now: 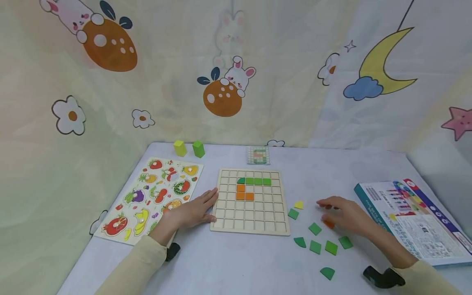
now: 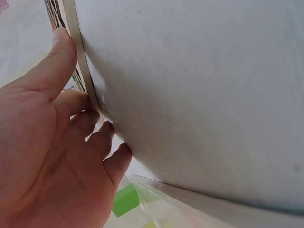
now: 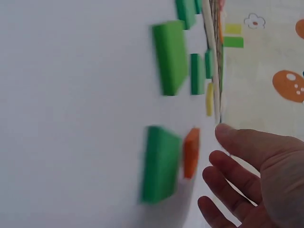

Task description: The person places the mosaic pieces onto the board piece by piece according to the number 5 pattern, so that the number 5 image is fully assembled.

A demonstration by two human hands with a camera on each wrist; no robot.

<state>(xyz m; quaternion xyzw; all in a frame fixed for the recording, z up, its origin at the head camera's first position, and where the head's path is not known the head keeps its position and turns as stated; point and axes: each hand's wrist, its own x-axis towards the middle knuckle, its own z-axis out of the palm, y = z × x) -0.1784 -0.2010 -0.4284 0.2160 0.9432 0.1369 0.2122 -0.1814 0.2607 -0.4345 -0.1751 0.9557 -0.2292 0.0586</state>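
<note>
On the table (image 1: 239, 262) lies a wooden grid board (image 1: 249, 201) with only a few cells filled: a green row near the top and three orange tiles (image 1: 243, 192) below its left end, so most of the grid is still bare. Left hand (image 1: 193, 211) lies flat with straight fingers against the board's left edge, holding nothing. Right hand (image 1: 344, 214) hovers, fingers relaxed and spread, over a loose orange tile (image 1: 328, 224) just right of the board; whether it touches the tile cannot be told. Green tiles (image 1: 315, 228) and a yellow tile (image 1: 299, 205) lie scattered nearby, unplaced. A pattern card (image 1: 258, 155) sits behind the board.
</note>
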